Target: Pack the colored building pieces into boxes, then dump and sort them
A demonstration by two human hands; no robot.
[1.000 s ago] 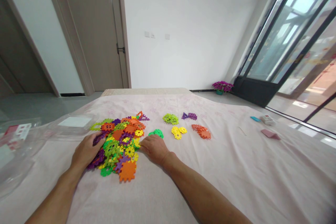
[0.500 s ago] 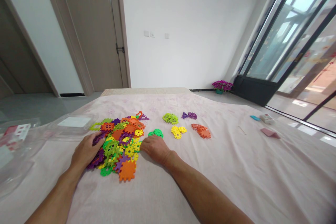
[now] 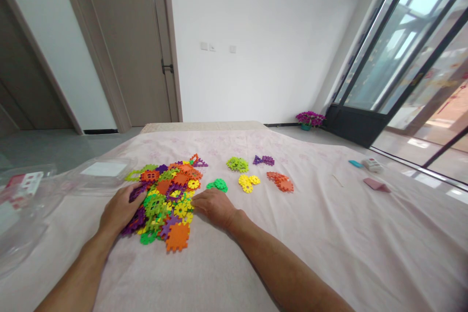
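A heap of plastic interlocking building pieces in orange, purple, yellow and green lies on the pink cloth. Against its left side rests my left hand, thumb and fingers apart around some purple pieces. My right hand touches the heap's right edge by the yellow flower-shaped pieces; its fingers are bent together, and whatever they pinch is hidden. Just beyond that hand lie green round pieces. Farther off are small groups of yellow pieces, lime pieces, purple pieces and orange pieces.
Clear plastic packaging lies on the left of the cloth. On the right are a blue item, a small white box and a folded pink piece. A door, a wall and purple flowers stand beyond.
My right hand has shifted slightly left, its fingertips now closer in on the heap. My left hand stays in place.
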